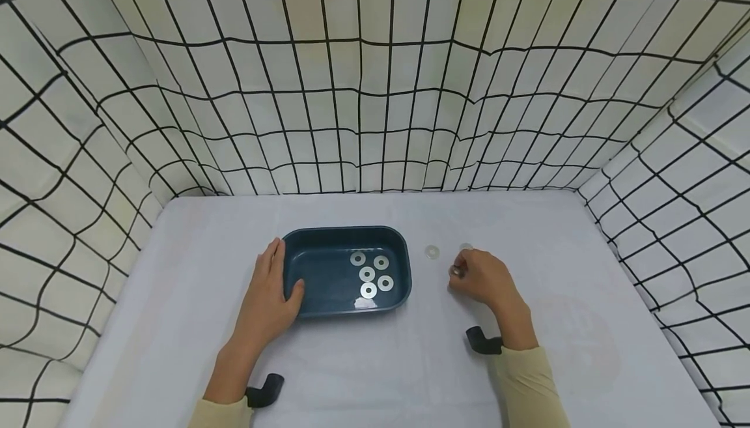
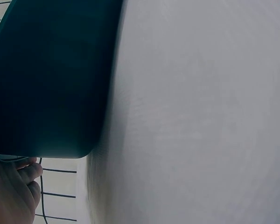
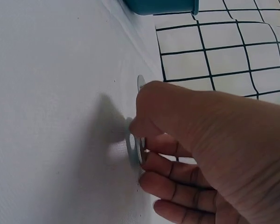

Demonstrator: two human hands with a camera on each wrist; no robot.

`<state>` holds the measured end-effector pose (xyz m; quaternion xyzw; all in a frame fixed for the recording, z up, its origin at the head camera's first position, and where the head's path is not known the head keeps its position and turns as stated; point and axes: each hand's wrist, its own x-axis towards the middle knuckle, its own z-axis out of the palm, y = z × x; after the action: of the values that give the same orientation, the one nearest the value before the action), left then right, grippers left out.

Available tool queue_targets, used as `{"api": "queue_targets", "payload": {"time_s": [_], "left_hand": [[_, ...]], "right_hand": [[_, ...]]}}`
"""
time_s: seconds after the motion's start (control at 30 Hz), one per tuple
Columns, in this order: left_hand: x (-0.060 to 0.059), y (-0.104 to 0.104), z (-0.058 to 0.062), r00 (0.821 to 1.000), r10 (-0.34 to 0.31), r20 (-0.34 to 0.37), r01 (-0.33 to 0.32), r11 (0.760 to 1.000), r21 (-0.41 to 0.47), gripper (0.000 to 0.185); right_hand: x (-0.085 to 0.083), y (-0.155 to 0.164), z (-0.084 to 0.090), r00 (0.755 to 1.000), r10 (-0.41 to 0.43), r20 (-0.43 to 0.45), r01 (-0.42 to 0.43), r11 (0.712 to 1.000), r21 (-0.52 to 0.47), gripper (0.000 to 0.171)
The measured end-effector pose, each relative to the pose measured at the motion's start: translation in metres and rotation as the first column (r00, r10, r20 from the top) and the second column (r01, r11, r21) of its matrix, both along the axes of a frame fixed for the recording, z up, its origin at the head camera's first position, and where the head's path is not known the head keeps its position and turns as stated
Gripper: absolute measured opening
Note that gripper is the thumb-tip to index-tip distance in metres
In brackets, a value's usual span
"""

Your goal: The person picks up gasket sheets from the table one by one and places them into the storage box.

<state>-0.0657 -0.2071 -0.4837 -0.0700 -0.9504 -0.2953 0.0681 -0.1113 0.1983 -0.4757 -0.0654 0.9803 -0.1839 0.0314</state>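
Observation:
A dark teal tray [image 1: 404, 265] sits mid-table with several metal washers [image 1: 367, 275] lying in it. My left hand [image 1: 281, 273] grips the tray's left end, thumb over the rim and fingers along the outside; in the left wrist view the tray wall [image 2: 46, 79] fills the left side above my fingers [image 2: 27, 173]. To the tray's right, my right hand [image 1: 459, 273] pinches a washer [image 3: 136, 148] between thumb and fingertips, on edge against the table. Two more washers [image 1: 432, 252] [image 1: 466, 246] lie flat just beyond that hand; one washer [image 3: 140, 83] shows behind my thumb.
The white table [image 1: 375, 363] is enclosed at the back and both sides by grid-patterned cloth walls [image 1: 375, 89]. Black wrist mounts [image 1: 483, 342] [image 1: 266, 389] sit on my forearms. A corner of the tray [image 3: 163, 5] shows at the top of the right wrist view.

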Motion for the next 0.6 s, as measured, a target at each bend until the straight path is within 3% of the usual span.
{"api": "queue_targets", "payload": {"time_s": [0.2,0.6], "left_hand": [[0.0,0.0,0.001,1.0,0.001,0.003,-0.001,1.0,-0.003,0.083],[0.0,0.0,0.0,1.0,0.005,-0.003,-0.005,1.0,0.0,0.082]], "right_hand": [[0.0,-0.001,0.001,0.997,0.065,-0.033,-0.065,0.998,-0.022,0.018],[0.004,-0.013,0.012,0.988,0.098,-0.119,-0.106,0.992,-0.068,0.019]]}}
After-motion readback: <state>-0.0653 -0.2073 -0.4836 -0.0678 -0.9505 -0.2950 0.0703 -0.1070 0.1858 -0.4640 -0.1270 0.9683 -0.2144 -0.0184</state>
